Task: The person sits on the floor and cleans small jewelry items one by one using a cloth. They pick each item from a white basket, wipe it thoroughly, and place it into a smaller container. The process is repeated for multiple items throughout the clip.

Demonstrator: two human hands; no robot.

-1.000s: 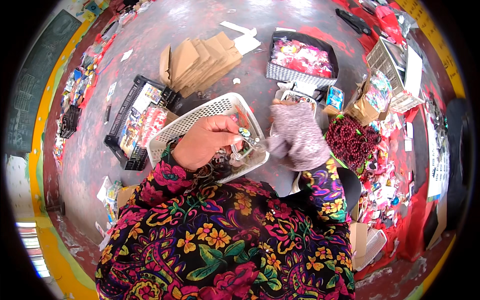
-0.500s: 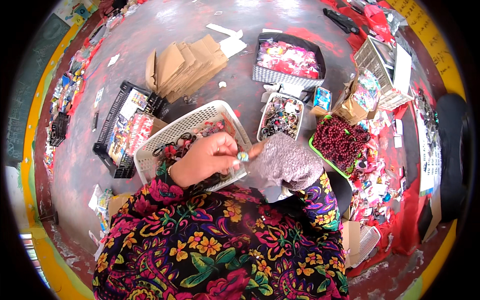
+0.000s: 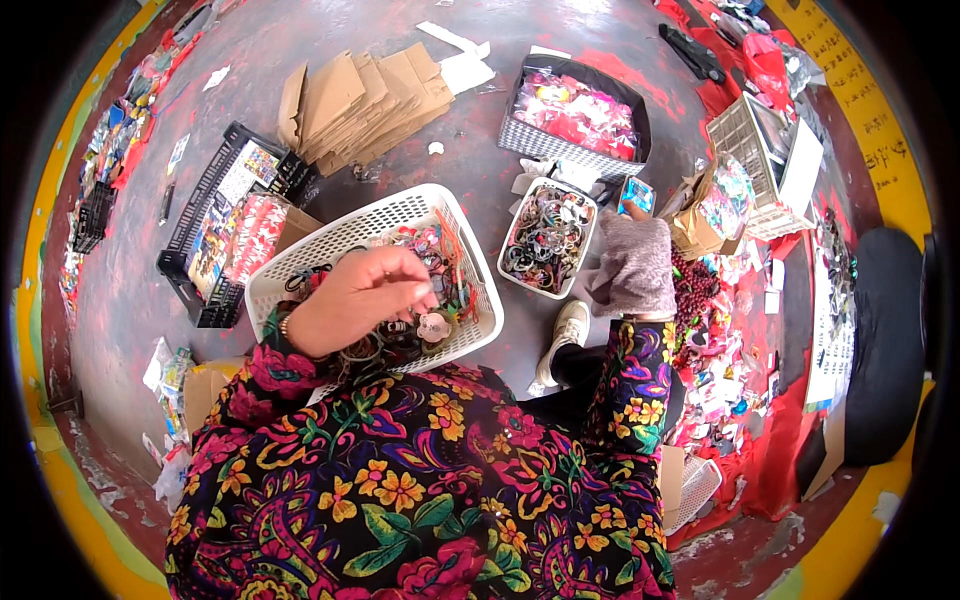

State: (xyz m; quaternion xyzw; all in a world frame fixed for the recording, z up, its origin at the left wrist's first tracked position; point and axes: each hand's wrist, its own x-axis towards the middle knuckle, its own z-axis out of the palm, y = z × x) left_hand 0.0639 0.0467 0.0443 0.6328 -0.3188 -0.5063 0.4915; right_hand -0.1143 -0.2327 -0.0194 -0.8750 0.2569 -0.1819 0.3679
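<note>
My left hand point(image 3: 365, 298) is over a white plastic basket point(image 3: 262, 300) of hair ties and small trinkets. Its thumb and fingers are pressed together; whatever they may hold is hidden. Just below the fingertips lies a pale pink flower-shaped trinket point(image 3: 434, 327). Out to the right reaches my right hand point(image 3: 636, 262), covered by a fuzzy grey glove or cloth. A bare fingertip shows past its far end, beside a small box with a blue top point(image 3: 636, 194); contact is unclear. The other fingers are hidden. A smaller white basket point(image 3: 507, 262) of hair ties stands between my hands.
Dark red beads point(image 3: 697, 285) lie partly behind my right hand. Beyond are an open cardboard box point(image 3: 690, 228), a patterned bin point(image 3: 572, 152) and a pale crate point(image 3: 740, 130). Flattened cardboard point(image 3: 370, 105) and a black crate point(image 3: 195, 235) are on the left. My shoe point(image 3: 567, 335) is below the smaller basket.
My hands have moved apart. The left has drawn back over the large basket, away from the small beaded piece it pinched. The right has swung right and farther away toward the blue-topped box.
</note>
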